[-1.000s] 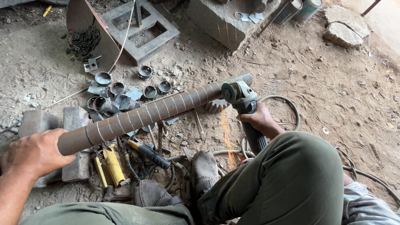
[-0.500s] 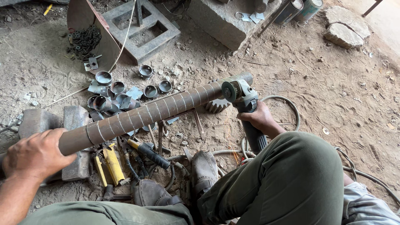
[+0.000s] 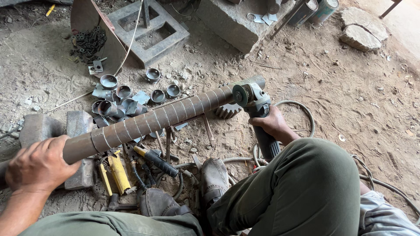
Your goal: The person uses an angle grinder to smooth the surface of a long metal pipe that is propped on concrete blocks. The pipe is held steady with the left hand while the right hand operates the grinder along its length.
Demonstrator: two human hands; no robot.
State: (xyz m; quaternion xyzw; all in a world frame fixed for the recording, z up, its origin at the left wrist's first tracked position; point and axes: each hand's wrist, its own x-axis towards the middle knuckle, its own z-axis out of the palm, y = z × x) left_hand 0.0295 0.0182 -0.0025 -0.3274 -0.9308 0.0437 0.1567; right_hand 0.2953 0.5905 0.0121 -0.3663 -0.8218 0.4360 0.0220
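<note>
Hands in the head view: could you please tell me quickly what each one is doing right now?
Left hand: closed around the near end of the rusty pipe.
Right hand: closed on the angle grinder, holding it at the pipe's far end.

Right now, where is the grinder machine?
In the head view, the angle grinder is right of centre, gripped by the right hand, with its disc end against the far end of the long marked pipe, just above the person's green-trousered knee.

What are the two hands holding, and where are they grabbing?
The left hand grips the near end of the long metal pipe. The right hand holds the angle grinder by its body.
</note>
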